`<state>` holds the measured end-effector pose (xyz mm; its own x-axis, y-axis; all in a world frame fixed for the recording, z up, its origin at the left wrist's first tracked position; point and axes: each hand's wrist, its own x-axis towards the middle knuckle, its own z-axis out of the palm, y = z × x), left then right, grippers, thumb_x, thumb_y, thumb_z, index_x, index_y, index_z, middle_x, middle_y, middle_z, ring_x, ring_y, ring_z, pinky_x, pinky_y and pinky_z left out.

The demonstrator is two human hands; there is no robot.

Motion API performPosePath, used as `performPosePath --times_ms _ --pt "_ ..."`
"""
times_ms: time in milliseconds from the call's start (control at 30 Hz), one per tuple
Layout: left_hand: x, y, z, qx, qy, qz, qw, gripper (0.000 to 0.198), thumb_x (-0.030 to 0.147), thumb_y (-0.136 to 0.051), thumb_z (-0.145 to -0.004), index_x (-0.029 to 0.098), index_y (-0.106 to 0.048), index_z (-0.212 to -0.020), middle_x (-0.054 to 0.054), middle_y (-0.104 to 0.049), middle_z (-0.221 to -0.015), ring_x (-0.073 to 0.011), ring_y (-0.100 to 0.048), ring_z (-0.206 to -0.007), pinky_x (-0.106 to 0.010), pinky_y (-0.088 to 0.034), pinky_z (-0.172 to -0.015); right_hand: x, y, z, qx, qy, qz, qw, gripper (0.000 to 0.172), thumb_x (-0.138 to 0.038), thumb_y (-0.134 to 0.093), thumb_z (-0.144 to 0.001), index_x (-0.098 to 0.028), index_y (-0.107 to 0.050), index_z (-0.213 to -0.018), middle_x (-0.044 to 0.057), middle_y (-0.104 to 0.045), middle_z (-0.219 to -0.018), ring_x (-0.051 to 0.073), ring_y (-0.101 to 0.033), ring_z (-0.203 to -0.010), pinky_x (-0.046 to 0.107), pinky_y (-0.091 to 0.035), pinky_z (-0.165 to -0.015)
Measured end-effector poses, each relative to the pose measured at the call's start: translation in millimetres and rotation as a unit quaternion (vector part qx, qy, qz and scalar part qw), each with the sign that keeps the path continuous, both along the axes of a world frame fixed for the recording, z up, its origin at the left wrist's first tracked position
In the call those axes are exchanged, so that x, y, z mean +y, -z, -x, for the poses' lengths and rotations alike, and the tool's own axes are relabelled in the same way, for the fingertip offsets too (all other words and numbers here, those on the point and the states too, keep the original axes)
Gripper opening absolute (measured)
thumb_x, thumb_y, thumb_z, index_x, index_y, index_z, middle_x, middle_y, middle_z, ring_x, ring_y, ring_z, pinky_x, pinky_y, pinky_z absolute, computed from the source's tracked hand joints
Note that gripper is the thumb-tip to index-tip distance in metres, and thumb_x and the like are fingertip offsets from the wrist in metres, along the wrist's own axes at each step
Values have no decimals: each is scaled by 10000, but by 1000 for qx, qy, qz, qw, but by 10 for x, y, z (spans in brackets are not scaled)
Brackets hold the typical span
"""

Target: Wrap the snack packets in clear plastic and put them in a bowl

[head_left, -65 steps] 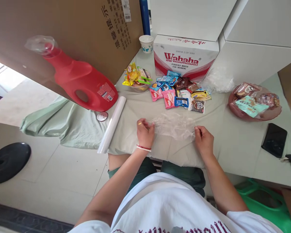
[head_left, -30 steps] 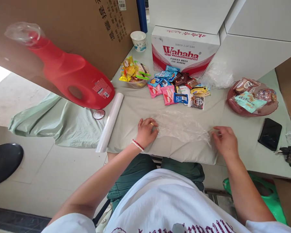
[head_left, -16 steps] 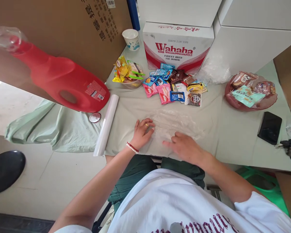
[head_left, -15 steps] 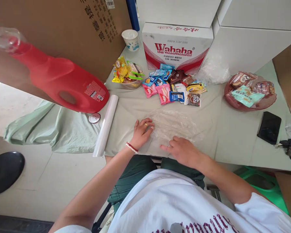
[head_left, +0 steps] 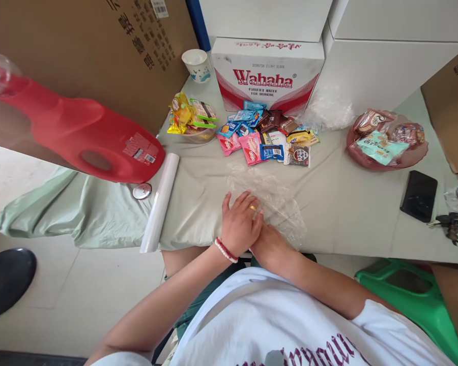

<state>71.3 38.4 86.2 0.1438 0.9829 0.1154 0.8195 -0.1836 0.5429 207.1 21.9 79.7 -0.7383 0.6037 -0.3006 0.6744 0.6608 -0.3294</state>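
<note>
A clear thin plastic bag (head_left: 278,198) lies crumpled on the cloth-covered table in front of me. My left hand (head_left: 241,223), with a ring and a red-and-white bracelet, rests on the bag's near left part, fingers stretched out. It partly overlaps my right hand (head_left: 273,246), which is at the bag's near edge. The right hand's fingers are hidden under the left. Beyond the bag lies a pile of wrapped snacks, among them a pink packet (head_left: 251,148), a blue packet (head_left: 272,152) and a black-and-white packet (head_left: 299,155).
Left stand a plastic film roll (head_left: 160,203), a red jug (head_left: 99,137) and a round badge (head_left: 142,191). Behind are a snack bowl (head_left: 200,135), a paper cup (head_left: 197,66) and a water carton (head_left: 267,76). Right are a pink bowl (head_left: 408,160), a phone (head_left: 419,196) and keys (head_left: 452,223).
My hands have come together: the left moved right and nearer to me, the right moved left, under it. The plastic bag is bunched closer. The whole view has shifted slightly.
</note>
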Motion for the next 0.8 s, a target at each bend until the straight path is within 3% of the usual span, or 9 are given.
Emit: performPosePath --times_ms 100,167,267,333,400,500,600,700,800 --pt "71 235 158 32 -47 41 998 343 326 -501 -990 238 -671 -1275 -155 -658 -1452 -363 -494 -1474 -725 -119 -1258 17 -104 -97 57 -17 43 997 442 -277 -637 -989 -203 -633 -1425 179 -642 -1334 323 -625 -1187 453 -554 -965" --pt "80 364 321 58 -63 43 995 400 314 -482 -998 231 -622 -1363 -165 -586 -1537 -355 -477 -1492 -740 -126 -1250 63 -133 -278 118 1 65 991 491 -349 -627 -1007 -230 -588 -1482 164 -585 -1447 298 -600 -1284 441 -537 -1048" --pt "12 466 517 96 -49 44 993 488 330 -457 -1018 228 -529 -1490 -162 -487 -1621 -335 -460 -1509 -739 -106 -1256 180 -30 -676 152 123 62 979 507 -368 -523 -1047 -201 -549 -1525 169 -369 -1662 281 -572 -1370 435 -503 -1126" --pt "-53 493 581 119 -34 46 991 526 360 -419 -1045 229 -471 -1551 -155 -455 -1642 -321 -449 -1519 -731 -62 -1266 293 100 -971 138 206 73 966 485 -365 -509 -1038 -176 -597 -1476 180 -324 -1687 249 -698 -1154 425 -555 -1051" --pt "-108 509 598 139 -20 40 989 554 393 -379 -1067 228 -419 -1594 -147 -431 -1655 -310 -431 -1533 -720 -11 -1273 451 200 -1222 135 257 73 954 451 -381 -511 -1026 -166 -658 -1394 179 -406 -1642 199 -734 -928 402 -589 -960" --pt "-159 535 573 161 -14 25 987 624 466 -383 -1069 216 -347 -1641 -158 -388 -1671 -323 -396 -1553 -708 21 -1277 812 186 -1360 122 290 25 949 400 -390 -478 -1030 -184 -720 -1274 135 -674 -1358 227 -721 -944 386 -570 -931" --pt "-179 559 535 173 -23 14 985 691 511 -407 -1057 211 -285 -1668 -171 -362 -1679 -339 -377 -1561 -697 0 -1284 1289 13 -1082 81 270 -35 959 369 -338 -443 -1036 -193 -749 -1182 117 -748 -1123 274 -683 -1036 385 -528 -940" --pt "-181 566 514 178 -26 12 984 694 500 -407 -1058 214 -265 -1675 -166 -363 -1679 -336 -370 -1565 -682 -31 -1292 1760 -119 -480 65 244 -136 958 433 -381 -429 -1053 -149 -691 -1308 181 -702 -1235 347 -576 -1205 446 -472 -1006" --pt "-179 555 509 181 -26 16 983 688 498 -407 -1060 211 -275 -1671 -156 -363 -1682 -328 -361 -1570 -678 -43 -1296 2118 -82 144 45 252 -192 948 717 -541 -531 -1003 -55 -482 -1528 264 -597 -1397 415 -440 -1335 537 -398 -1076"
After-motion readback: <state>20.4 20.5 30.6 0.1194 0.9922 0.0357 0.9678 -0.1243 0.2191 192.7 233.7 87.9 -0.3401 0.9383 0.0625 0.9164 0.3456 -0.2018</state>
